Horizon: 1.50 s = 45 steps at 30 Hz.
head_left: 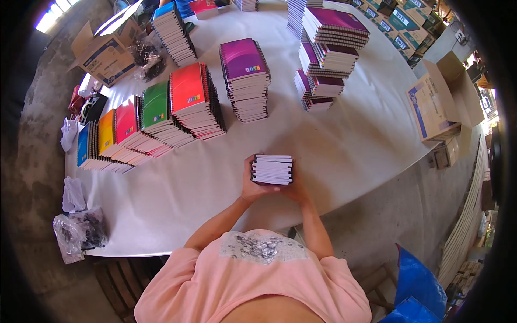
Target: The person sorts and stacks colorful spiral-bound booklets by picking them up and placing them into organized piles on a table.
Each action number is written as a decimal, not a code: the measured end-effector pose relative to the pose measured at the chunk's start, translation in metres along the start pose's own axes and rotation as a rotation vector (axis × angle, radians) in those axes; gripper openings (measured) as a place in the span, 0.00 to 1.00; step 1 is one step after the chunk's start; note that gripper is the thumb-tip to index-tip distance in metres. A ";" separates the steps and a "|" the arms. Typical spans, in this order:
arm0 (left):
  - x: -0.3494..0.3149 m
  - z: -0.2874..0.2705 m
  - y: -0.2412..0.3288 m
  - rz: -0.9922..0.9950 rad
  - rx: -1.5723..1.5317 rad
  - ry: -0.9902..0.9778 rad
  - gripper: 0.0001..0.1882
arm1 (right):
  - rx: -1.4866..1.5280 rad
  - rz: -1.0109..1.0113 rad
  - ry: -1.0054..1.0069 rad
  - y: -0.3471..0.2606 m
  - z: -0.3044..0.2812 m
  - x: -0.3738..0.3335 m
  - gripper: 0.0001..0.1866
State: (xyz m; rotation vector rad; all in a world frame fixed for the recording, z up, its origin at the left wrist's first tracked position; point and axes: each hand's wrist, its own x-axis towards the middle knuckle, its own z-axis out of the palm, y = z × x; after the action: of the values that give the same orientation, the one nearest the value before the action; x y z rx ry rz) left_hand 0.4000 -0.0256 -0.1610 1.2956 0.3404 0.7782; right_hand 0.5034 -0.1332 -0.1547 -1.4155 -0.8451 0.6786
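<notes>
Between my two hands is a small stack of spiral notebooks point(272, 169), its white page edges turned up toward me. My left hand point(253, 183) is closed around the stack's left side and lower edge. On the other side, my right hand point(293, 188) grips the right lower corner, its fingers mostly hidden by the notebooks. The stack is held over the near part of the white-covered table point(188, 210). Beyond it stands a tall pile of purple notebooks point(245, 64), and to its left a pile of red notebooks point(188, 89).
Green point(156, 105), pink point(126, 121), yellow point(106, 129) and blue notebook piles point(83, 142) line the left. Staggered purple piles point(334, 27) stand far right. Open cardboard boxes point(110, 59) sit at left and at the right edge point(431, 105). Plastic bags point(81, 231) hang at the near left corner.
</notes>
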 end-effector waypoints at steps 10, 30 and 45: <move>0.000 0.019 -0.019 -0.041 0.071 -0.086 0.66 | -0.421 -0.253 0.037 0.020 -0.028 -0.002 0.43; 0.013 0.005 0.020 0.001 0.371 -0.232 0.58 | -0.149 -0.193 0.331 0.009 -0.018 -0.029 0.48; 0.024 -0.004 0.013 0.012 0.339 -0.338 0.62 | -0.183 -0.005 0.223 -0.016 -0.025 -0.022 0.28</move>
State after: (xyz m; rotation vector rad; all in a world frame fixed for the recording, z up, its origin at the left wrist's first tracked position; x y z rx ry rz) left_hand 0.4103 -0.0053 -0.1450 1.7196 0.1961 0.5107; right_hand 0.5104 -0.1663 -0.1404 -1.6195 -0.7477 0.4376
